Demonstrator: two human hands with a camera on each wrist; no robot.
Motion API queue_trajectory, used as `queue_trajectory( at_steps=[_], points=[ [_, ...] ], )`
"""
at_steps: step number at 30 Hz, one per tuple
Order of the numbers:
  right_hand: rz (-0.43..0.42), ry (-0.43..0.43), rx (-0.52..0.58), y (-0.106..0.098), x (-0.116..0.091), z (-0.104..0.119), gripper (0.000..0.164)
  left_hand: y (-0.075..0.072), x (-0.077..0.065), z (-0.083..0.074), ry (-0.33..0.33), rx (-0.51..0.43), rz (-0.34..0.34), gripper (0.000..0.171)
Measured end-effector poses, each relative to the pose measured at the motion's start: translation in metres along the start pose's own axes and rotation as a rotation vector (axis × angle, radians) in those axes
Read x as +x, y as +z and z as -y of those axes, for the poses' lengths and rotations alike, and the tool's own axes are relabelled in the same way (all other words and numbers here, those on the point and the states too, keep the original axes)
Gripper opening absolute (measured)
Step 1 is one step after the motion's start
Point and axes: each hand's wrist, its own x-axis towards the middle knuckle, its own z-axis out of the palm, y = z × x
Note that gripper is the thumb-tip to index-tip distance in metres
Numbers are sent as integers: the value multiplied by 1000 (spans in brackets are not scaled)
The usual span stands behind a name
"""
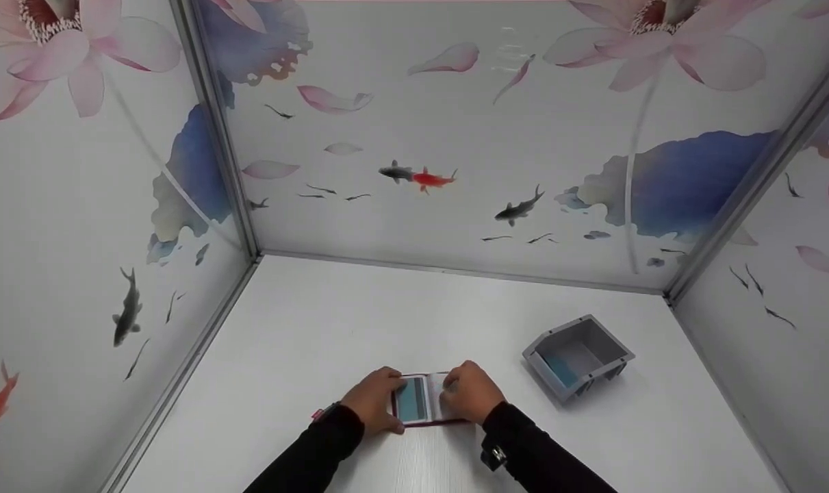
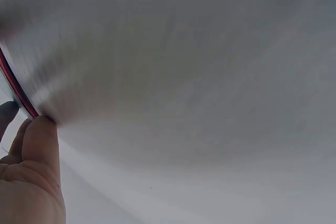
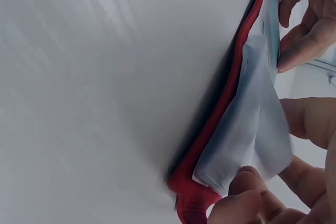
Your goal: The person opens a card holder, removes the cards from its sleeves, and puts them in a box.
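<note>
A small red-covered card holder [image 1: 429, 426] lies spread on the white tabletop, with a blue-grey card [image 1: 409, 400] showing on its left side. My left hand [image 1: 374, 400] grips the left end, thumb at the near edge and fingers at the far edge. On the other side, my right hand [image 1: 474, 392] pinches a translucent plastic sleeve [image 3: 244, 129], lifted and bent above the red cover [image 3: 223, 95] in the right wrist view. The left wrist view catches only the cover's thin red edge [image 2: 20, 92] beside my left fingers.
To the right of my hands stands a grey plastic bin [image 1: 589, 342], with a blue flat piece [image 1: 560, 370] inside its near left side. Printed panels [image 1: 455, 226] with metal corner posts [image 1: 219, 130] enclose the tabletop at the back and both sides.
</note>
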Motion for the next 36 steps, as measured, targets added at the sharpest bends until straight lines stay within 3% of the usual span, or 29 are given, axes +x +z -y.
queue_trajectory(
  at_steps=[5, 10, 13, 20, 24, 31, 36],
  points=[
    [-18, 17, -8, 2, 0, -2, 32, 1, 0, 1, 5, -6, -3, 87],
    [-34, -78, -64, 7, 3, 1, 36, 0, 0, 1, 14, 4, -18, 86],
    [23, -123, -67, 7, 2, 7, 29, 0, 0, 1, 17, 12, -20, 85],
    [128, -151, -45, 9, 0, 21, 39, 1, 0, 1, 19, 7, -10, 85],
    [97, -116, 23, 11, 3, 26, 30, 1, -1, 2, 17, -13, -9, 86],
    [101, 30, 150, 10, 11, 30, 38, 1, -1, 2, 25, -13, -21, 85],
    [165, 187, 407, 8, 11, 26, 48, 2, 0, 2, 31, -21, -27, 85]
  ],
)
